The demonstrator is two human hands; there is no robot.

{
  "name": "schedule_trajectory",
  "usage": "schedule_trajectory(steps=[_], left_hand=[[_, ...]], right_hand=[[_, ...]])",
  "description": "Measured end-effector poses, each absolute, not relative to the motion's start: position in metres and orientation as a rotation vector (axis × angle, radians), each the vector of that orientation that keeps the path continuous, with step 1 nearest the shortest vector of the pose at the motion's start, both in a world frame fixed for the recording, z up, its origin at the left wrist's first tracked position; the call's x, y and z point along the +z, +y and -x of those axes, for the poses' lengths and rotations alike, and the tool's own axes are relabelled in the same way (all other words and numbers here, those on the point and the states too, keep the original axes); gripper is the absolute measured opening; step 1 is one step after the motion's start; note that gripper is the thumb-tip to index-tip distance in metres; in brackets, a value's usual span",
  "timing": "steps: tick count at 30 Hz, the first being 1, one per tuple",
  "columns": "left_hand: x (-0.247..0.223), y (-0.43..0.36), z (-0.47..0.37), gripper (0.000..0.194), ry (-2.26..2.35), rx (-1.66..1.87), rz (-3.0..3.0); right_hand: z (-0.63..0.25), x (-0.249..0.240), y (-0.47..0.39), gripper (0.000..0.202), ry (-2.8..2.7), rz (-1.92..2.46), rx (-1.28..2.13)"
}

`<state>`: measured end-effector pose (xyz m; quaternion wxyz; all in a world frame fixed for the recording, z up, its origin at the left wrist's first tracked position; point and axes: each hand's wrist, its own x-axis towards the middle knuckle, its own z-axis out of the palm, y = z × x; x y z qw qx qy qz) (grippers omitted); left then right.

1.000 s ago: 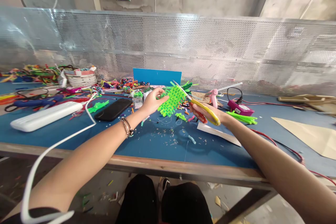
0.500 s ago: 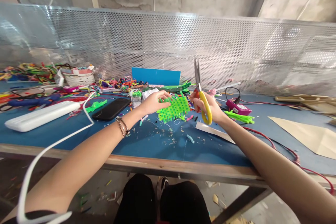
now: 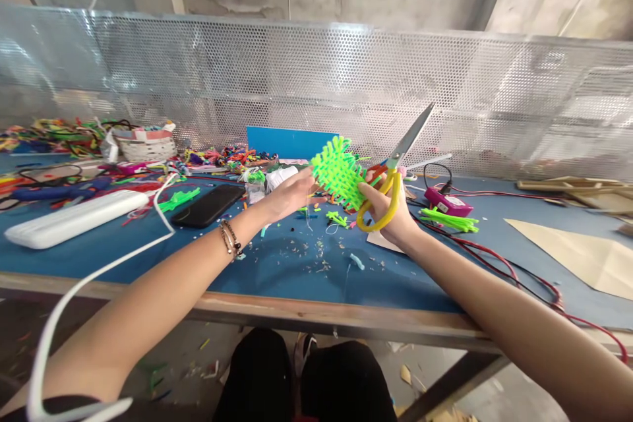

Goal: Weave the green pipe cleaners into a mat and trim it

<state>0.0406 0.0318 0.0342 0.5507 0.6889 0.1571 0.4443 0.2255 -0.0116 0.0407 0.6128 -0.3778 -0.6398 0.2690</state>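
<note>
- The perforated metal partition [image 3: 306,95] stands behind the black smartphone [image 3: 208,206], which serves here as the landmark.
- The desk [image 3: 277,280] carries the phone; its wooden front edge lies nearer to the person.
- The yellow-handled scissors [image 3: 409,138] are to the right of the phone, with the blades pointing up and away from it.
- The right hand [image 3: 401,221], also to the right of the phone, holds the scissors and seems to pinch the woven piece's lower corner too. With this double hold, the handle loops could press the weave, or the corner could slip out.
- The left hand [image 3: 289,196] is nearer to the phone, its fingers at the woven piece's left edge; I cannot tell whether they grip. If they do not, the piece could swing or drop.
- The bright green woven piece [image 3: 337,175] is raised, right of the phone. Its loose strip ends could pull out if an edge is tugged.
- Small scraps [image 3: 321,265] lie right of the phone and nearer to the person; they could stick to the fuzzy weave if it falls.
</note>
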Motion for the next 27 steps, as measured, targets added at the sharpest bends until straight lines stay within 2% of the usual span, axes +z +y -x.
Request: schedule_trajectory(steps=[5,14,17,19,23,27], left_hand=[[0.024,0.025,-0.054,0.038,0.563,0.953,-1.834],[0.029,0.026,-0.059,0.009,0.788,1.333,-1.479],[0.037,0.028,-0.054,0.018,0.88,1.563,-1.219],[0.042,0.028,-0.051,0.017,0.885,1.648,-1.068],[0.051,0.023,-0.046,0.011,0.779,1.625,-0.983],[0.053,0.021,-0.044,0.012,0.704,1.534,-1.122]], right_hand=[[-0.22,0.033,-0.009,0.027,-1.449,0.838,0.781],[-0.227,0.039,-0.01,0.031,-1.689,1.062,0.814],[-0.233,0.038,-0.005,0.037,-1.892,1.108,0.731],[-0.237,0.036,-0.002,0.042,-2.018,1.123,0.655],[-0.244,0.034,0.004,0.048,-2.198,1.184,0.529],[-0.254,0.038,0.009,0.048,-2.27,1.171,0.565]])
